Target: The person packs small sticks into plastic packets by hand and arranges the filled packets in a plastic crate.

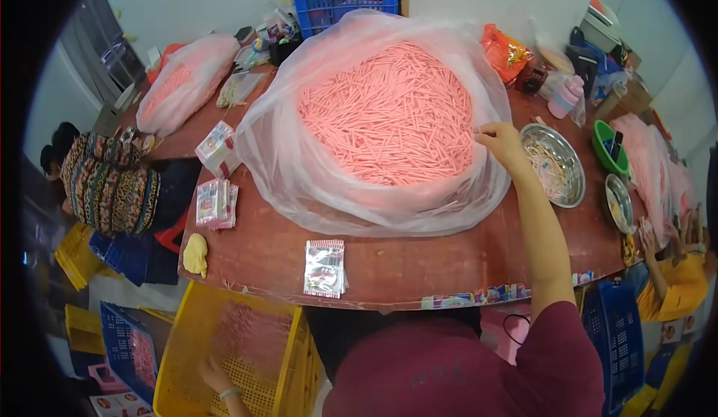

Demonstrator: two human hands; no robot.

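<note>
A big translucent plastic bag (280,181), its mouth spread wide, holds a heap of thin pink sticks (389,114) in the middle of the table. My right hand (499,142) reaches over the bag's right side, fingertips pinched together at the edge of the heap; what they grip, if anything, is too small to make out. Down at the lower left, my left hand (215,376) is inside a yellow crate (179,342), its fingers hard to make out. Blurred pinkish items (254,331) show in that crate beside it.
Silver packets (325,269) lie at the table's front edge, with more packets (215,204) and a yellow lump (195,255) to the left. Right of the bag are a metal bowl (576,185), green basket (609,148) and pink bottle (566,97). Other people (112,181) sit at both sides.
</note>
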